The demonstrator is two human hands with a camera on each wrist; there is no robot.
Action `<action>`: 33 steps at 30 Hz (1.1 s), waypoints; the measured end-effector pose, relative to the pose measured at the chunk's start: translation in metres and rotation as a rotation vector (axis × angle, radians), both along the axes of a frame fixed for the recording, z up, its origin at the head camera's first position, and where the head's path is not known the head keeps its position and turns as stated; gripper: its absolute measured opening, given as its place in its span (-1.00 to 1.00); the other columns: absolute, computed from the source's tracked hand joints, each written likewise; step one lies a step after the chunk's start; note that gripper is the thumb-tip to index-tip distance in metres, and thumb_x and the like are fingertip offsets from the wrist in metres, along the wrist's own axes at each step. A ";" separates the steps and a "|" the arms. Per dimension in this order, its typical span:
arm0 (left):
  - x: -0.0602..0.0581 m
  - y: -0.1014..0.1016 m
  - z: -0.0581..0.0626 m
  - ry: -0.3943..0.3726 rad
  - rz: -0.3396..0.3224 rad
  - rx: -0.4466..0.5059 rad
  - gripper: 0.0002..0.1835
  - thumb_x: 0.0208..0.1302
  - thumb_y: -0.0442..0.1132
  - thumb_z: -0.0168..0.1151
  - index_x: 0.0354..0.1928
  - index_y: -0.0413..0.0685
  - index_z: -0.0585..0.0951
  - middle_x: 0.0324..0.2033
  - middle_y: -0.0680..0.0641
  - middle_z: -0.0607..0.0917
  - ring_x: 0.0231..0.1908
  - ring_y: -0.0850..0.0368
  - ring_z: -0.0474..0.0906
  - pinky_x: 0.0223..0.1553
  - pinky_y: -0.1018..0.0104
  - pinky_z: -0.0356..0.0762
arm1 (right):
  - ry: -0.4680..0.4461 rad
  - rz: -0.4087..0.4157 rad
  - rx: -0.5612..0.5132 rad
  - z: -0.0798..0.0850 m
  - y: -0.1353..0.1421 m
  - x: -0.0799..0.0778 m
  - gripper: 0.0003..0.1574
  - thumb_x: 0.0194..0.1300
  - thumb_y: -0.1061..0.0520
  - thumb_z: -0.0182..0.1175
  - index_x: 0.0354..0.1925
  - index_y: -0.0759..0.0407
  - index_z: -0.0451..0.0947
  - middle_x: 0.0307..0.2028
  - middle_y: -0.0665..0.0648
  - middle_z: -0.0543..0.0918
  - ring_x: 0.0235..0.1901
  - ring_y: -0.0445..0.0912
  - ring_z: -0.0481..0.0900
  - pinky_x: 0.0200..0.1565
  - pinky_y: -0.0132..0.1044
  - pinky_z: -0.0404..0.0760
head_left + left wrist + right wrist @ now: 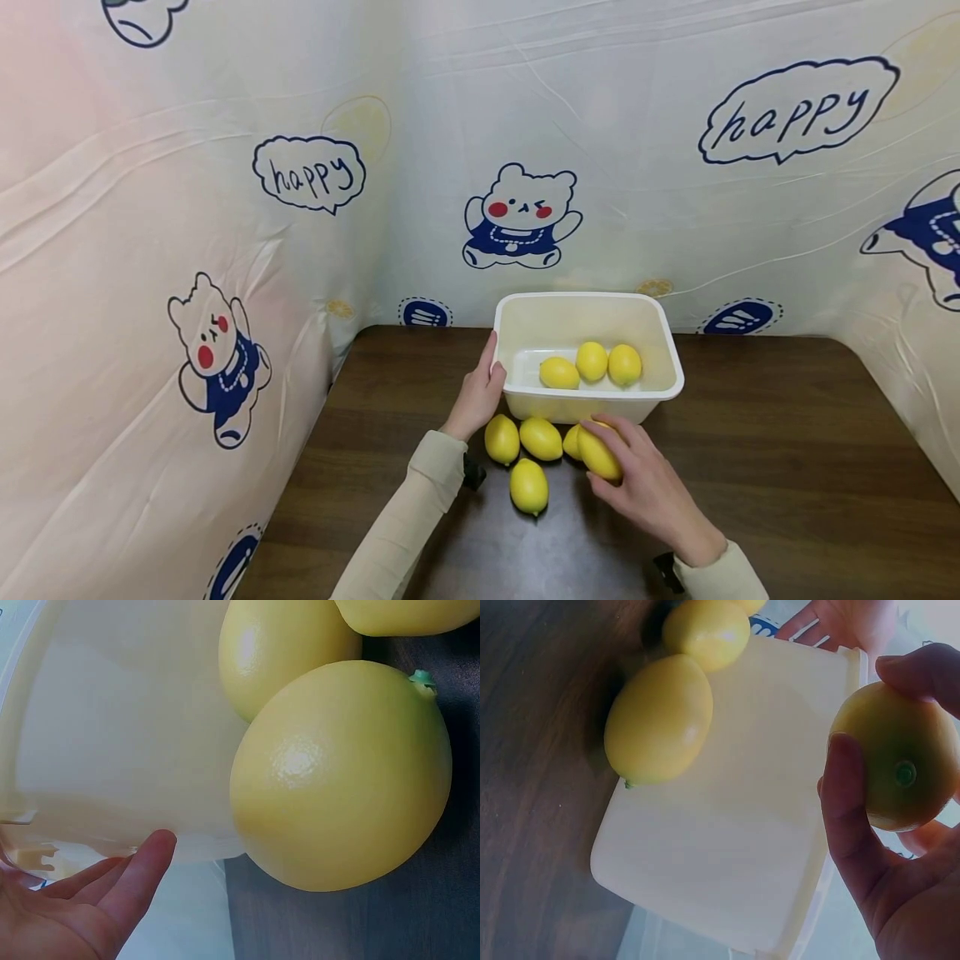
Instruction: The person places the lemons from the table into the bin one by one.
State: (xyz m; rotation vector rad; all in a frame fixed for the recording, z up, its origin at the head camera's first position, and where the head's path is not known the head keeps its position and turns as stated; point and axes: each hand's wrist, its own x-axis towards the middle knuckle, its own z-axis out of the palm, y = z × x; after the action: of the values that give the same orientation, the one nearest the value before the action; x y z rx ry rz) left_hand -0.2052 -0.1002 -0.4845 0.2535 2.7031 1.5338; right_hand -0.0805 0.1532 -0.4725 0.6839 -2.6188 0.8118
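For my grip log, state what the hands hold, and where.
The right hand holds a lemon by its sides, between thumb and fingers. The left hand touches the left end of the white bin.

Lemon (571, 442) partly hidden behind held lemon (599, 453).

- The left hand (478, 395) is pressing against the left side of the white plastic bin (581, 407), its fingers extending straight and its thumb pointing up beside the bin's near left corner.
- The left forearm (397, 533), in a cream sleeve, is slanting up toward that same corner of the bin, its cuff (437, 460) sitting just behind the wrist.
- The right hand (651, 485) is gripping a lemon (600, 454) in front of the bin's near wall, thumb and fingers curling around it from opposite sides.
- The right wrist (701, 542) is showing bare, in front of the bin's near right corner.
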 end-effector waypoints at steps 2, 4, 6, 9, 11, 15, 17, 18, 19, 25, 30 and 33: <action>0.000 0.000 0.000 -0.004 0.001 0.002 -0.36 0.50 -0.14 -0.28 0.54 0.30 -0.14 0.47 -0.03 0.19 0.04 0.03 0.51 0.27 0.03 0.38 | 0.013 -0.002 0.001 0.000 0.001 -0.001 -0.18 -0.04 0.09 0.45 0.24 -0.01 0.45 0.18 0.04 0.46 0.06 -0.06 0.43 -0.04 -0.06 0.58; 0.000 0.000 0.000 -0.008 0.000 0.003 -0.36 0.50 -0.13 -0.28 0.54 0.31 -0.15 0.47 -0.02 0.18 0.08 0.05 0.51 0.28 0.03 0.36 | 0.029 -0.005 0.002 0.001 0.001 -0.002 -0.17 -0.05 0.09 0.46 0.23 0.00 0.45 0.17 0.05 0.47 0.06 -0.06 0.43 -0.04 -0.06 0.58; 0.000 -0.001 0.000 -0.012 0.001 0.005 -0.36 0.50 -0.11 -0.29 0.54 0.33 -0.15 0.48 0.00 0.18 0.11 0.05 0.50 0.29 0.04 0.36 | 0.047 -0.005 0.002 0.002 0.002 -0.003 -0.17 -0.07 0.09 0.47 0.23 0.02 0.46 0.17 0.06 0.47 0.05 -0.05 0.44 -0.05 -0.06 0.58; 0.000 -0.001 0.001 -0.017 -0.001 0.008 -0.36 0.49 -0.08 -0.29 0.53 0.34 -0.16 0.48 0.00 0.17 0.16 0.04 0.49 0.30 0.04 0.34 | 0.072 -0.003 -0.004 0.002 0.002 -0.004 -0.16 -0.08 0.09 0.48 0.22 0.03 0.46 0.16 0.07 0.48 0.06 -0.04 0.44 -0.04 -0.06 0.57; 0.000 -0.001 0.001 -0.021 -0.003 0.009 -0.36 0.48 -0.06 -0.30 0.53 0.35 -0.16 0.48 -0.02 0.17 0.18 0.03 0.48 0.31 0.04 0.33 | 0.082 -0.001 -0.008 0.002 0.003 -0.004 -0.16 -0.08 0.09 0.48 0.22 0.03 0.46 0.16 0.08 0.49 0.06 -0.04 0.45 -0.03 -0.07 0.56; 0.000 -0.001 0.001 -0.010 -0.006 0.011 -0.35 0.48 -0.07 -0.29 0.54 0.32 -0.16 0.48 -0.07 0.18 0.14 0.02 0.50 0.30 0.01 0.34 | 0.088 -0.003 -0.011 0.003 0.003 -0.005 -0.14 -0.09 0.08 0.48 0.24 0.01 0.45 0.17 0.07 0.49 0.07 -0.06 0.44 -0.01 -0.10 0.53; 0.000 -0.001 0.001 -0.003 -0.006 0.013 -0.35 0.48 -0.11 -0.28 0.54 0.29 -0.15 0.47 -0.09 0.18 0.15 -0.01 0.50 0.29 0.00 0.34 | 0.091 -0.004 -0.014 0.005 0.003 -0.005 -0.14 -0.09 0.08 0.48 0.23 0.02 0.45 0.17 0.07 0.49 0.07 -0.06 0.44 -0.01 -0.10 0.51; 0.000 -0.001 0.001 -0.002 -0.005 0.012 -0.35 0.48 -0.12 -0.28 0.54 0.29 -0.15 0.47 -0.10 0.18 0.16 -0.03 0.50 0.30 -0.01 0.33 | 0.092 -0.003 -0.016 0.005 0.004 -0.006 -0.14 -0.09 0.08 0.47 0.23 0.02 0.45 0.17 0.08 0.49 0.07 -0.06 0.44 -0.01 -0.10 0.52; 0.000 -0.001 0.001 -0.002 -0.004 0.014 -0.35 0.48 -0.13 -0.28 0.54 0.29 -0.15 0.47 -0.10 0.18 0.18 -0.04 0.49 0.30 -0.01 0.32 | 0.093 -0.004 -0.016 0.006 0.004 -0.006 -0.14 -0.09 0.09 0.48 0.23 0.02 0.45 0.17 0.08 0.49 0.07 -0.06 0.44 -0.01 -0.10 0.51; 0.000 0.000 0.000 0.000 -0.002 0.011 -0.35 0.49 -0.14 -0.27 0.54 0.28 -0.14 0.48 -0.08 0.17 0.24 -0.08 0.45 0.31 -0.02 0.30 | 0.101 -0.013 -0.017 0.012 0.006 -0.008 -0.13 -0.09 0.09 0.48 0.24 0.04 0.45 0.18 0.07 0.48 0.07 -0.06 0.44 -0.02 -0.11 0.51; 0.000 -0.001 0.000 -0.009 -0.001 0.012 -0.35 0.49 -0.13 -0.27 0.54 0.31 -0.15 0.48 -0.02 0.16 0.27 -0.04 0.42 0.33 0.00 0.29 | 0.093 -0.017 -0.016 0.016 0.009 -0.010 -0.14 -0.08 0.11 0.47 0.24 0.06 0.45 0.17 0.09 0.47 0.06 -0.03 0.44 -0.04 -0.06 0.56; 0.000 -0.001 0.000 -0.012 0.000 0.015 -0.35 0.48 -0.12 -0.28 0.54 0.33 -0.15 0.49 0.00 0.15 0.27 -0.03 0.42 0.33 0.00 0.29 | 0.089 -0.016 -0.010 0.018 0.011 -0.012 -0.15 -0.08 0.12 0.47 0.23 0.06 0.44 0.17 0.10 0.47 0.06 -0.02 0.44 -0.05 -0.02 0.58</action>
State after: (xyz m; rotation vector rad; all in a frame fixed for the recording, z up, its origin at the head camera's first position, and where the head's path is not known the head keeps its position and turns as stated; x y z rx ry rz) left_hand -0.2057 -0.1011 -0.4846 0.2441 2.6836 1.5502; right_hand -0.0923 0.1645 -0.4541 0.6799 -2.5355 0.7716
